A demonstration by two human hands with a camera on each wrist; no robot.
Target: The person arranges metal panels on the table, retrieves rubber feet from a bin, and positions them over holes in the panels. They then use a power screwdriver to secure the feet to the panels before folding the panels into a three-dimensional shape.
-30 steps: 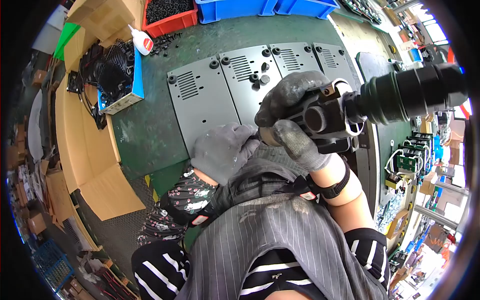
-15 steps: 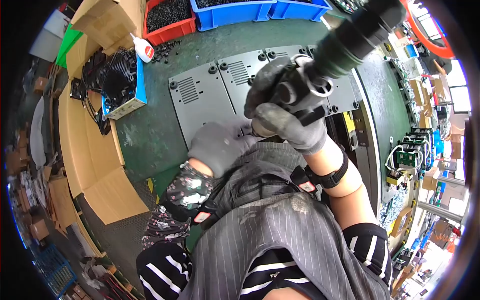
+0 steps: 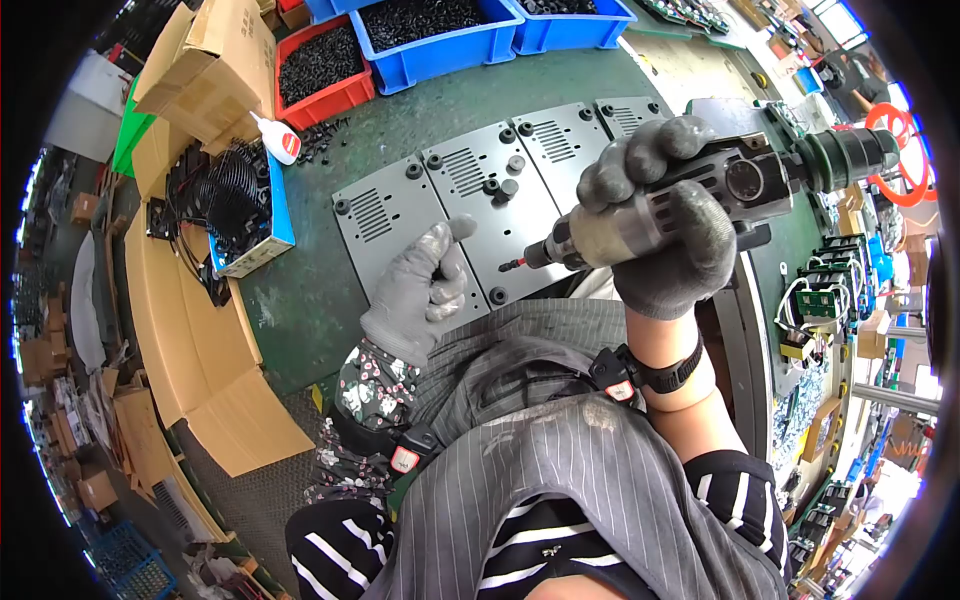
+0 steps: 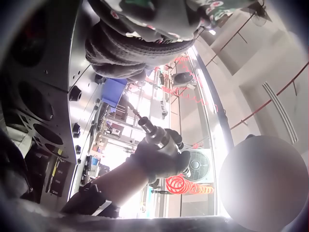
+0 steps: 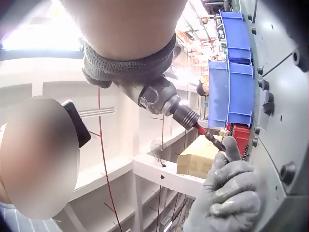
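My gloved right hand (image 3: 680, 230) grips a power screwdriver (image 3: 600, 235) by its body, its red-collared bit (image 3: 512, 265) pointing left over the grey slotted metal panels (image 3: 400, 260). The gloved left hand (image 3: 410, 300) is just left of the bit, above the nearest panels. Its fingers are curled, with one finger raised, and nothing shows between them. In the right wrist view the bit's dark tip (image 5: 217, 142) overlaps the left hand's (image 5: 231, 193) raised fingertip. Round black feet (image 3: 434, 161) sit near the panel corners, and several loose ones (image 3: 509, 187) stand on the second panel.
Behind the panels are a red bin (image 3: 320, 75) and blue bins (image 3: 435, 50) of small black parts. A white bottle (image 3: 279, 140) stands beside scattered black pieces. Left of it lie a blue box (image 3: 258, 240) with cables and open cardboard (image 3: 190, 330).
The hands have moved apart; earlier the left fingers were at the screwdriver's front end. The screwdriver has swung round, its bit now visible over the panels. The head view has shifted slightly.
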